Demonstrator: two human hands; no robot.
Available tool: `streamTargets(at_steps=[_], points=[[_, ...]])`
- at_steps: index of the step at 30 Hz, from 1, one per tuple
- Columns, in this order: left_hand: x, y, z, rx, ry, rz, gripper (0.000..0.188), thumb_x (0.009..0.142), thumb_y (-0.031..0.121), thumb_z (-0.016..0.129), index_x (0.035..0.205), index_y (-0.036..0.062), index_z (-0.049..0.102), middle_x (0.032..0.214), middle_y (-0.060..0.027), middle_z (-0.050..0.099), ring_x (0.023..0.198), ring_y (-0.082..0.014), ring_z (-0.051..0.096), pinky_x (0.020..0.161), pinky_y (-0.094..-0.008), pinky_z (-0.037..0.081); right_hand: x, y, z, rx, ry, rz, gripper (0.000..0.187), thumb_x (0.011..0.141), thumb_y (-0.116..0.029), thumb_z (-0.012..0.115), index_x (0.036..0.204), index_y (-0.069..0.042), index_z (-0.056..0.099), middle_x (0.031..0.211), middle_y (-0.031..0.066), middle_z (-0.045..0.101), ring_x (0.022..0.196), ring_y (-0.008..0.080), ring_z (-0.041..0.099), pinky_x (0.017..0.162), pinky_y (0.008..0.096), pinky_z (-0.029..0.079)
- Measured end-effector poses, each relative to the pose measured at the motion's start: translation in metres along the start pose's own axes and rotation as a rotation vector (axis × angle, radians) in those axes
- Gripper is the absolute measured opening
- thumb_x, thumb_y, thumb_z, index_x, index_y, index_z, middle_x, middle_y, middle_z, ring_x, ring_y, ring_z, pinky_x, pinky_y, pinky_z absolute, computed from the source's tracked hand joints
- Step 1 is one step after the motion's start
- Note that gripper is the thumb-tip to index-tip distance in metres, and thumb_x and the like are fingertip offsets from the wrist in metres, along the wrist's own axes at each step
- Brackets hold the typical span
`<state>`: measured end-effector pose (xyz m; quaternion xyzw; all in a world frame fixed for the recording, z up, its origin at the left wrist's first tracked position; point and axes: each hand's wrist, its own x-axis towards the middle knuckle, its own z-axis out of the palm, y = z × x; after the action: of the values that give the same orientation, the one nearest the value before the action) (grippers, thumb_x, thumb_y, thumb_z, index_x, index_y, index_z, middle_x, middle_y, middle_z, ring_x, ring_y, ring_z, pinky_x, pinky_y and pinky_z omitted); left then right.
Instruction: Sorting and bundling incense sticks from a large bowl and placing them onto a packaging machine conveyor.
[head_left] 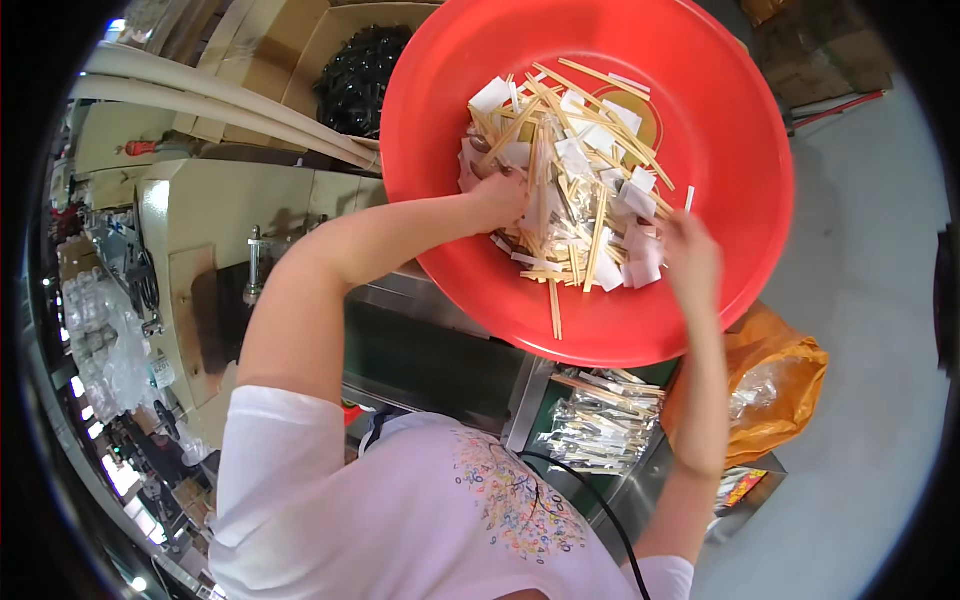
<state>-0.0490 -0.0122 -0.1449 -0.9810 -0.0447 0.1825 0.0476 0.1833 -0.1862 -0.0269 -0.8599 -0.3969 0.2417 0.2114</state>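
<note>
A wide red plastic basin [745, 130] holds a heap of loose wooden chopsticks [597, 240], small white paper packets [640, 198] and clear plastic wrapping. On the left side of the heap, my left hand [498, 198] is closed, its fingertips partly sunk among the chopsticks and wrapping; what they grip is hidden. My right hand [692, 255] is at the heap's right edge, beside the white packets and a chopstick end. Motion smears its fingers, so their hold is unclear. Below the basin, wrapped chopstick sets [605, 425] lie stacked on a green surface.
An orange bag [770, 385] with clear plastic inside sits below the basin's right side. A cardboard box [290, 65] of black items stands at the upper left, near white pipes [220, 100]. A cream machine [205, 215] is on the left. A black cable [600, 500] crosses my shirt.
</note>
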Motion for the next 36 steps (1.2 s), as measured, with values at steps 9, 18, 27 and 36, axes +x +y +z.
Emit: streamTargets(at_steps=[9,18,27,36], points=[[-0.021,-0.028,-0.112,-0.007,-0.340,-0.170,0.018,0.076,0.015,0.060,0.090,0.0067,0.067,0.092,-0.0056,0.064,0.090,-0.0256,0.058,0.067,-0.0412,0.048,0.048,-0.010,0.115,-0.202,-0.269,0.106,0.035,0.072,-0.035,0.062,0.090,-0.005,0.062,0.085,0.0189,0.063,0.081,0.0349,0.061,0.073,0.0404,0.047],[-0.084,-0.185,-0.085,-0.165,-0.018,-1.199,0.034,0.076,0.019,0.059,0.107,0.0052,0.055,0.108,-0.0132,0.058,0.104,-0.0285,0.053,0.081,-0.0429,0.043,0.010,-0.093,0.164,-0.371,-0.442,-0.232,0.025,0.079,-0.024,0.056,0.096,-0.006,0.059,0.086,0.0170,0.063,0.080,0.0340,0.061,0.070,0.0415,0.050],[-0.102,-0.110,-0.097,-0.411,0.511,-0.936,0.030,0.080,0.029,0.058,0.095,0.0039,0.054,0.092,-0.0110,0.057,0.090,-0.0258,0.055,0.077,-0.0378,0.044,-0.002,-0.057,0.175,-0.515,-0.420,-0.367,0.024,0.078,-0.015,0.054,0.101,-0.011,0.061,0.088,0.0131,0.064,0.082,0.0303,0.062,0.072,0.0390,0.050],[-0.056,-0.004,-0.099,-2.114,0.913,-0.661,0.029,0.086,0.025,0.056,0.100,0.0004,0.052,0.085,-0.0067,0.058,0.077,-0.0130,0.056,0.068,-0.0275,0.047,-0.013,-0.150,0.082,-0.026,-0.277,-0.475,0.020,0.081,-0.016,0.055,0.093,0.000,0.056,0.083,0.0145,0.062,0.071,0.0233,0.060,0.065,0.0355,0.046]])
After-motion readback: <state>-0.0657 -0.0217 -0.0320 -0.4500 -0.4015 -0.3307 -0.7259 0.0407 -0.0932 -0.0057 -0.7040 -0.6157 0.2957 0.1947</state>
